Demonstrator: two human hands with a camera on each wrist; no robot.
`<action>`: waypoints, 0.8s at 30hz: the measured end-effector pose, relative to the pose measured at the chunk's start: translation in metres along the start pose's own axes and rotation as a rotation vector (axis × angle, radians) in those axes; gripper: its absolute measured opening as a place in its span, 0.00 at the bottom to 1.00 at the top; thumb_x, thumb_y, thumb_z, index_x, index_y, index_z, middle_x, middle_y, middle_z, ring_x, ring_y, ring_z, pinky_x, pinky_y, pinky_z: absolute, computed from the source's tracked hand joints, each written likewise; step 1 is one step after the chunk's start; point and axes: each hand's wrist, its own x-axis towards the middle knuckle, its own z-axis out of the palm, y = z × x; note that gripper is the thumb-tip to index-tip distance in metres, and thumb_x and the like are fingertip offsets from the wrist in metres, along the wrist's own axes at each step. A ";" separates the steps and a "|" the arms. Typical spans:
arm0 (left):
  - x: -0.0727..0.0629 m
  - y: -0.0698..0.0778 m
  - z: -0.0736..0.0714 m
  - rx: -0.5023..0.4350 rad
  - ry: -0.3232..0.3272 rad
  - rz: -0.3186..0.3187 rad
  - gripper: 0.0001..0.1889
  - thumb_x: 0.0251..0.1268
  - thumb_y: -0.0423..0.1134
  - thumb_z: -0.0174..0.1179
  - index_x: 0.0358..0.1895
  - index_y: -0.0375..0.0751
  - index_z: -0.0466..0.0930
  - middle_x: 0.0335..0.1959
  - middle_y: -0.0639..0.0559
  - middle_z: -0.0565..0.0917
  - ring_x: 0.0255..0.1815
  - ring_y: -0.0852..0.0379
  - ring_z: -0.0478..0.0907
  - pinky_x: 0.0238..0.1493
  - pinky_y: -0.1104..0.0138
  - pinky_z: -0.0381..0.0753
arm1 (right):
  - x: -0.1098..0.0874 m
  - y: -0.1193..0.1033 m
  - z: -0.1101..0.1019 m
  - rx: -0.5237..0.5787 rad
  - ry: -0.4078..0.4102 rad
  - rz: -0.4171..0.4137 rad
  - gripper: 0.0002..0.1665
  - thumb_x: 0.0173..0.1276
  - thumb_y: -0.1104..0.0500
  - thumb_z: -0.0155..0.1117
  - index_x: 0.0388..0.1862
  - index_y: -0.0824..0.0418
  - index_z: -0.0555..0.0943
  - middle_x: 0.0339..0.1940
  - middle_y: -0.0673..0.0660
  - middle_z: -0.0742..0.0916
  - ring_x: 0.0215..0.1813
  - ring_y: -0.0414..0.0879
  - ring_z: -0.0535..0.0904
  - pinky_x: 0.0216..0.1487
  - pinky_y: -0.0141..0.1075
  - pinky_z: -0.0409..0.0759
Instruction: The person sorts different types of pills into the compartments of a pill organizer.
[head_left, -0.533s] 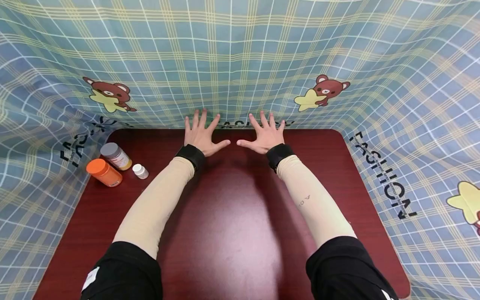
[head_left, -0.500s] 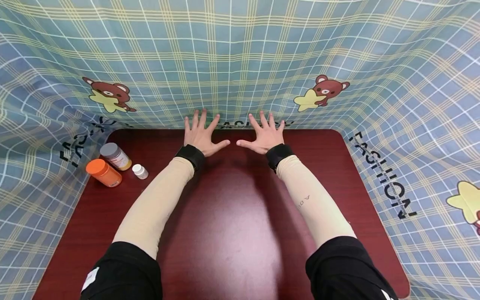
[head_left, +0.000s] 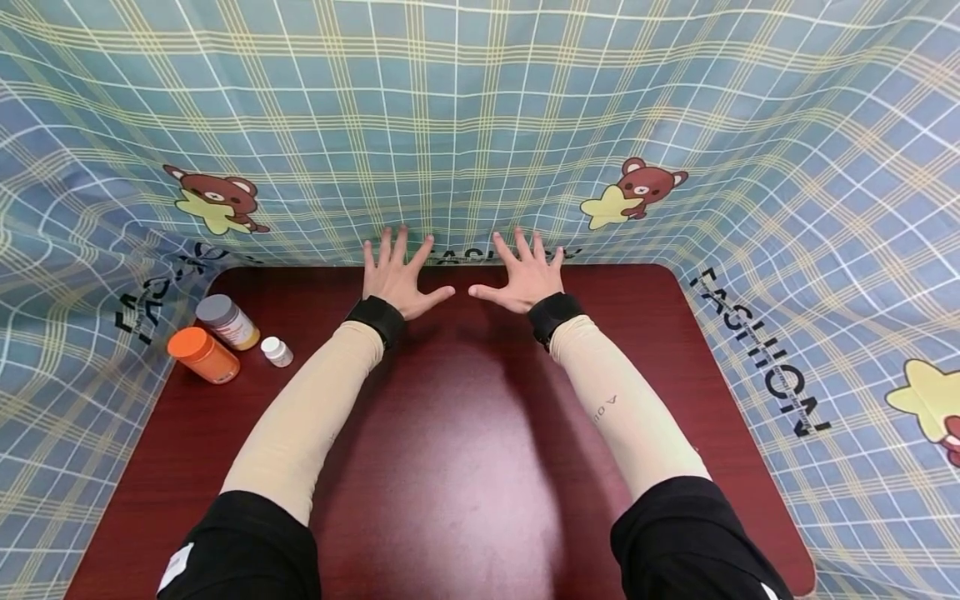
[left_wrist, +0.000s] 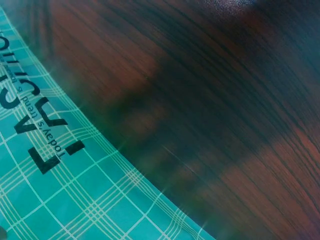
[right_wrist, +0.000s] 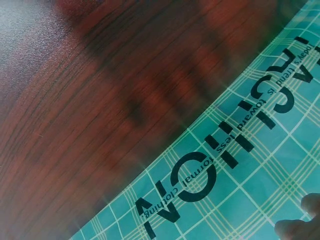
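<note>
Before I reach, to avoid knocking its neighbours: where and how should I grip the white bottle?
Probably pinch the white bottle below its cap, left hand coming from the right: it stands upright, with the orange bottle and grey-capped bottle on its left.

Through my cameras I see a dark red table with thin wood lines, round corners and a big shiny patch. Three bottles stand on it, near the far left corner. I see a gray-topped bottle at the back, an orange bottle just in front of it, and a little white bottle to the right of both.
</note>
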 end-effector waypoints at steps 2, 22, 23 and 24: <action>0.000 0.000 0.000 0.002 0.004 0.002 0.52 0.47 0.84 0.38 0.77 0.64 0.41 0.77 0.42 0.42 0.77 0.41 0.31 0.68 0.39 0.29 | 0.001 0.000 0.001 0.003 0.011 -0.004 0.65 0.43 0.10 0.36 0.77 0.36 0.40 0.79 0.55 0.46 0.77 0.61 0.38 0.65 0.70 0.38; -0.012 -0.015 0.008 -0.015 -0.001 -0.025 0.53 0.46 0.85 0.36 0.76 0.64 0.44 0.78 0.42 0.42 0.76 0.42 0.29 0.68 0.39 0.28 | -0.003 -0.002 0.007 0.028 -0.007 0.020 0.65 0.43 0.11 0.39 0.77 0.34 0.36 0.79 0.54 0.44 0.77 0.59 0.37 0.66 0.68 0.35; -0.013 -0.016 0.009 -0.015 -0.004 -0.027 0.53 0.46 0.85 0.36 0.76 0.64 0.44 0.78 0.42 0.41 0.76 0.42 0.29 0.68 0.39 0.28 | -0.003 -0.004 0.008 0.029 -0.005 0.016 0.65 0.43 0.11 0.40 0.77 0.35 0.36 0.79 0.55 0.45 0.77 0.59 0.37 0.66 0.68 0.35; -0.014 -0.016 0.009 -0.016 -0.010 -0.030 0.53 0.46 0.85 0.36 0.76 0.64 0.43 0.78 0.42 0.41 0.76 0.42 0.28 0.68 0.39 0.28 | -0.003 -0.005 0.009 0.027 -0.005 0.013 0.65 0.43 0.10 0.39 0.77 0.34 0.36 0.79 0.54 0.45 0.77 0.59 0.37 0.66 0.68 0.35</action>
